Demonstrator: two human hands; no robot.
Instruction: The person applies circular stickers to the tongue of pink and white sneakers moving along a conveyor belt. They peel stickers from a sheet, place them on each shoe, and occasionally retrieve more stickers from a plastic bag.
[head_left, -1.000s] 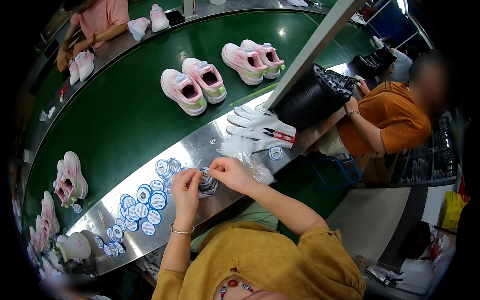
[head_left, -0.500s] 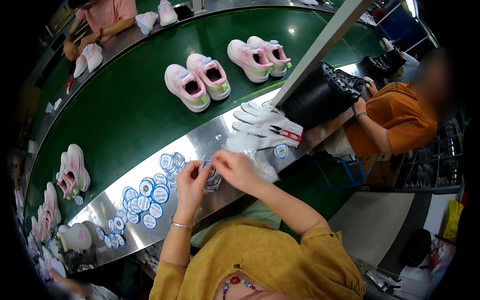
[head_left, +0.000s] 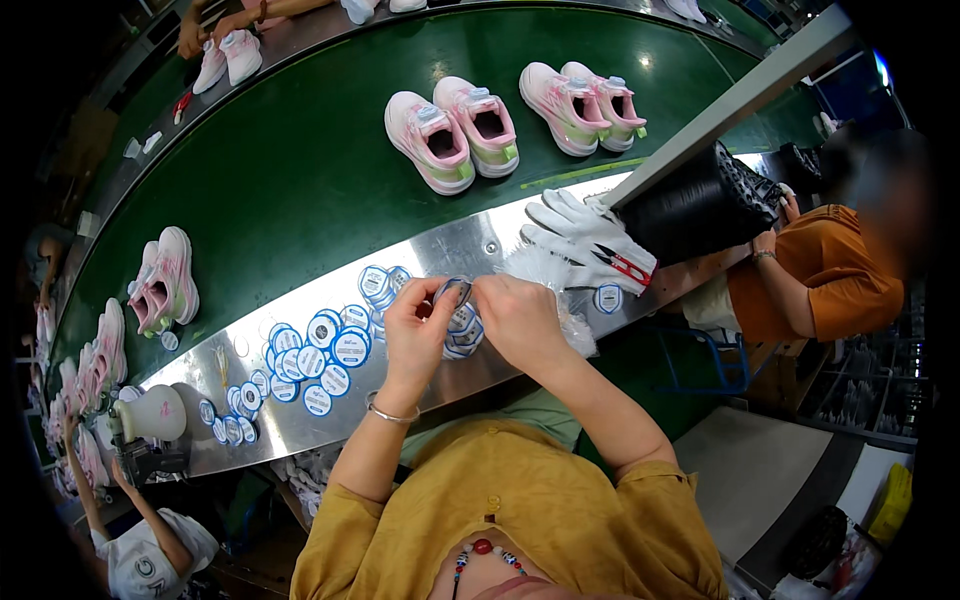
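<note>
My left hand pinches a round tag between thumb and fingers above the steel ledge. My right hand is closed at the tag's right edge, its fingertips pressed together and touching it. Just below, partly covered by my hands, is a stack of round tags. To the left, many loose white tags with blue rims overlap on the metal. Beyond my right hand lie a clear plastic bag, a white glove and red-handled thread snips resting on the glove.
Pink-and-white sneakers stand in pairs on the green belt. A slanted metal post rises at right, near a black boot-like item and a co-worker in orange. A white cone-shaped spool stands at the ledge's left end.
The view has shifted, so belt and ledge items appear farther right. Between my fingers the tag is now tilted and shows more. Another person's arms and white shirt have come in at lower left.
</note>
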